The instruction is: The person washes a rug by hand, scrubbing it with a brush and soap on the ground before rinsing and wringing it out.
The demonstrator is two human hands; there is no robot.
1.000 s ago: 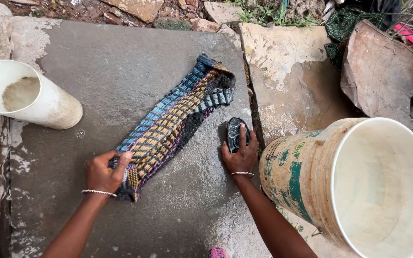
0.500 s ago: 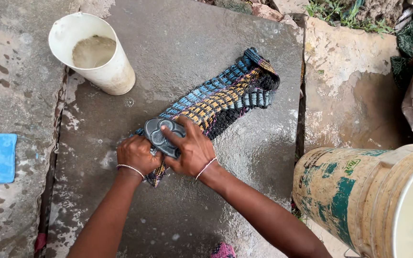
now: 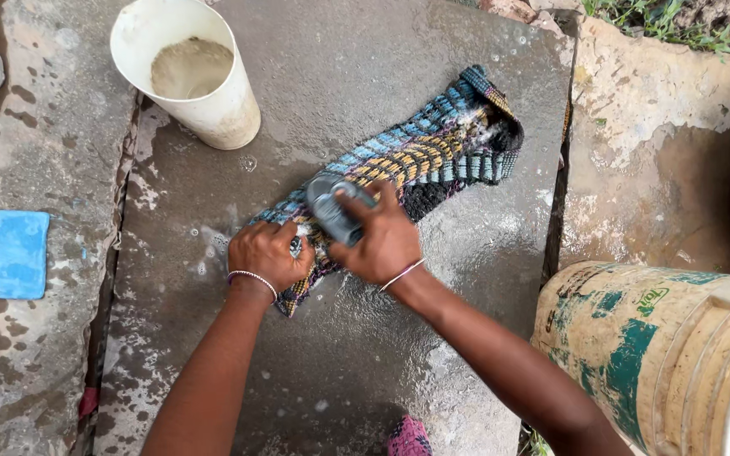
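Note:
A wet woven cloth (image 3: 433,152) in blue, yellow and black stripes lies stretched across a dark wet stone slab (image 3: 340,355). My left hand (image 3: 269,256) clamps down on the cloth's near end. My right hand (image 3: 379,239) grips a dark oval scrub brush (image 3: 331,208) and presses it on the cloth's middle part. White suds show on the cloth at its far end and beside my left hand.
A white plastic cup (image 3: 189,69) holding murky water stands at the slab's far left. A blue soap bar (image 3: 18,253) lies on the stone to the left. A large stained bucket (image 3: 661,355) stands at the lower right. Rough stones and grass lie beyond.
My right hand picked the brush up off the slab, brought it onto the cloth by my left hand, then pushed it further along the cloth. Suds have appeared.

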